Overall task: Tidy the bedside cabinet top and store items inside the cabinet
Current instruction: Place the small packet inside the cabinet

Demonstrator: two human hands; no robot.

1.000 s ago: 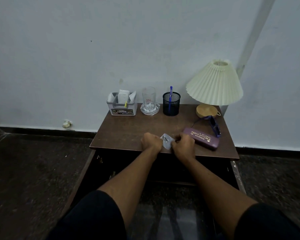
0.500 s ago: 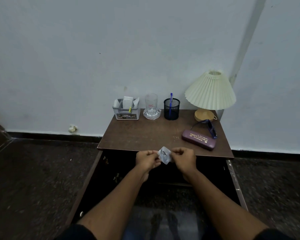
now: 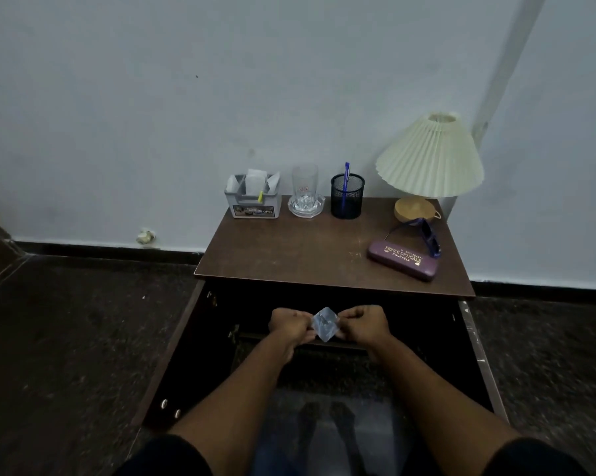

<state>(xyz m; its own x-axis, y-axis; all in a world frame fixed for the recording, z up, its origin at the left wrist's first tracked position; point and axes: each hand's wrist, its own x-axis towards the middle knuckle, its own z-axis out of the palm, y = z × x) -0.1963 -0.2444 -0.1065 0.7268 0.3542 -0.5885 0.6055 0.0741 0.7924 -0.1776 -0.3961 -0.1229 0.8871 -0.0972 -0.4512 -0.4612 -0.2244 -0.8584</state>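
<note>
1. Left hand (image 3: 291,326) and right hand (image 3: 365,324) level with each other, below the front edge of the cabinet top (image 3: 289,255), in front of the dark open cabinet (image 3: 409,324).
2. Packet (image 3: 325,323), small, pale and shiny, held between the two hands, turned like a diamond with one corner up and one down.
3. Left fingers curled, pinching the packet's left corner; right fingers curled, pinching its right corner. Both fists otherwise closed, knuckles up.
4. Packet off the top, in the air, just below and in front of the top's front edge, near its middle.
5. Doors swung open to either side: left door (image 3: 172,355) with two round fittings near its lower end, right door (image 3: 478,355) seen edge-on.
6. Along the back of the top, against the wall, left to right: grey organiser (image 3: 253,201) with white sachets, glass (image 3: 305,187) standing in a clear ashtray (image 3: 306,208), black mesh cup (image 3: 347,197) with a blue pen (image 3: 346,176) upright in it, lamp (image 3: 430,156) with a pleated cream shade on a wooden base.
7. Purple case (image 3: 403,264) lying nearer the front right, well apart from the hands; blue glasses (image 3: 427,237) just behind it, touching or nearly touching its far end.
8. Middle and left of the top bare.
9. Dark sleeves (image 3: 166,455) at the lower corners of the view.
</note>
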